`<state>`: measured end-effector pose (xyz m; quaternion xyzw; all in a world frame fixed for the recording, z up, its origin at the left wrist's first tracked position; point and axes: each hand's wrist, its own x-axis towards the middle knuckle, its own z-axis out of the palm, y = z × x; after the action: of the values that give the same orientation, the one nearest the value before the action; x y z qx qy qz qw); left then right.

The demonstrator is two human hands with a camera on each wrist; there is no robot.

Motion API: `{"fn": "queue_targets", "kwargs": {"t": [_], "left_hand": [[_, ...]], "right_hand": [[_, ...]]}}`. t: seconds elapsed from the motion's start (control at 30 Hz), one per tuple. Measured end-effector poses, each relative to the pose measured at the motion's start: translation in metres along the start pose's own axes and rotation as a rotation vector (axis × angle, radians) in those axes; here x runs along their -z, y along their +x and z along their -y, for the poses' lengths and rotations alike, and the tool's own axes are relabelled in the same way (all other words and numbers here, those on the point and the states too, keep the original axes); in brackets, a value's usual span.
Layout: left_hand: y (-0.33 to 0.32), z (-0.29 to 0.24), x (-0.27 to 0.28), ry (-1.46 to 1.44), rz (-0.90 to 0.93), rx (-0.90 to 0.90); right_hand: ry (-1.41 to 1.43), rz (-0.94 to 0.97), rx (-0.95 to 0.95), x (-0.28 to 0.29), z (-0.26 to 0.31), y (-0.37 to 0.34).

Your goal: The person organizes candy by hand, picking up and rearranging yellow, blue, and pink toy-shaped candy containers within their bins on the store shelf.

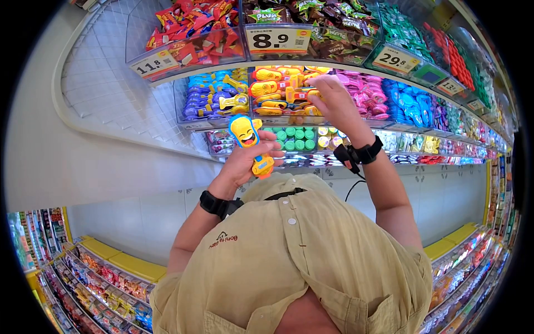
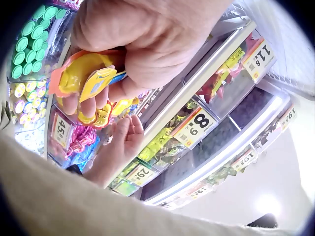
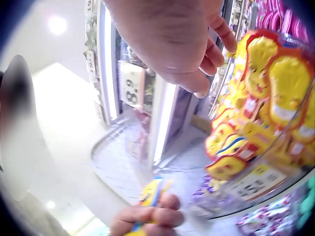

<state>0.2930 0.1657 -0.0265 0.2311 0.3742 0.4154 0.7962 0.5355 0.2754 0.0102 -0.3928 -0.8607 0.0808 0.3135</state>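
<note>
My left hand (image 1: 245,161) grips a yellow smiling-face candy toy (image 1: 245,131) with a blue rim, thumb laid across its front. In the left wrist view, the toy's orange and yellow end (image 2: 74,78) sticks out beneath the fingers. My right hand (image 1: 336,106) hovers at the front of a clear bin of similar yellow toys (image 1: 272,89), with red or blue rims. In the right wrist view, the right hand (image 3: 167,44) has loosely bent fingers and nothing in them, beside the heaped yellow toys (image 3: 285,88).
Blue and purple packs (image 1: 214,94) fill the bin on the left; pink packs (image 1: 361,94) are on the right. Above, a shelf with price tags (image 1: 278,40) overhangs the bins. Green-lidded tubs (image 1: 295,138) stand lower down. A white curved counter (image 1: 111,150) runs along the left.
</note>
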Motion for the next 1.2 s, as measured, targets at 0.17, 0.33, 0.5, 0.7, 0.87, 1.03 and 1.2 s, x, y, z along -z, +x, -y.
{"fn": "queue_targets", "kwargs": {"t": [0.17, 0.33, 0.5, 0.7, 0.87, 1.03, 1.2], "left_hand": [[0.007, -0.004, -0.012, 0.070, 0.070, 0.075], [0.011, -0.003, -0.024, 0.236, 0.135, 0.103], [0.009, -0.005, -0.030, 0.158, 0.111, 0.079], [0.009, -0.007, -0.022, 0.173, 0.098, 0.071], [0.007, -0.014, -0.021, 0.297, 0.062, 0.014], [0.010, -0.012, -0.013, 0.324, 0.054, 0.000], [0.009, -0.016, -0.016, 0.088, 0.002, -0.034]], "right_hand": [[0.688, 0.260, -0.233, -0.012, 0.050, 0.002], [0.666, 0.412, -0.267, -0.030, 0.072, 0.000], [0.951, 0.305, -0.537, -0.030, 0.069, -0.004], [1.177, 0.153, -0.653, -0.030, 0.048, -0.015], [1.153, 0.193, -0.607, -0.004, 0.040, -0.013], [1.106, 0.501, -0.516, 0.012, 0.008, -0.020], [0.951, 0.338, -0.455, 0.018, -0.002, -0.019]]}}
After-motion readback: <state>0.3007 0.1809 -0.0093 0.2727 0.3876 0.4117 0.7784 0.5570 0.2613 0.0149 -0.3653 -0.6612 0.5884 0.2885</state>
